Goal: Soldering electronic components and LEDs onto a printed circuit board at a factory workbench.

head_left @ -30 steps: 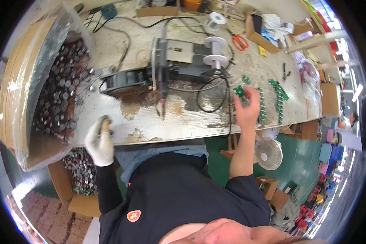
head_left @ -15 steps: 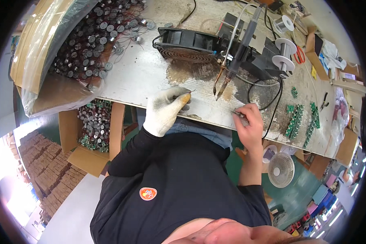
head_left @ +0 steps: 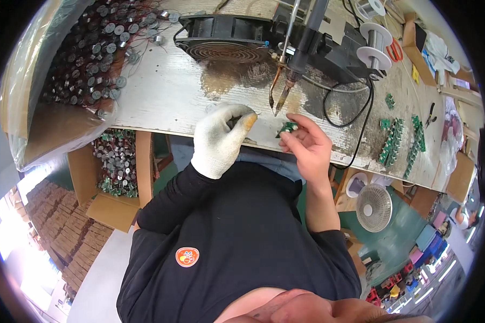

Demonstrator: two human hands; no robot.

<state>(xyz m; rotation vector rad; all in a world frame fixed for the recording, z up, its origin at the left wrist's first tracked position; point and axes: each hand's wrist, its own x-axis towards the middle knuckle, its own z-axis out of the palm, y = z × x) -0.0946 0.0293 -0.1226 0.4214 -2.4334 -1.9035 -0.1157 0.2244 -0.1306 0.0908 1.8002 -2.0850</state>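
The white-gloved left hand [head_left: 218,140] is curled closed, thumb against forefinger; whether it grips anything I cannot tell. The bare right hand [head_left: 312,146] is partly open, pinching a green board [head_left: 287,128] between thumb and fingertips. The board is between the hands, at the right hand's fingertips and apart from the left, over the table [head_left: 161,102] near its front edge. Just beyond it hangs the iron [head_left: 300,59], tip down. Strips [head_left: 392,145] lie well to the right; farther off are a fan [head_left: 226,37] and a spool [head_left: 375,39]
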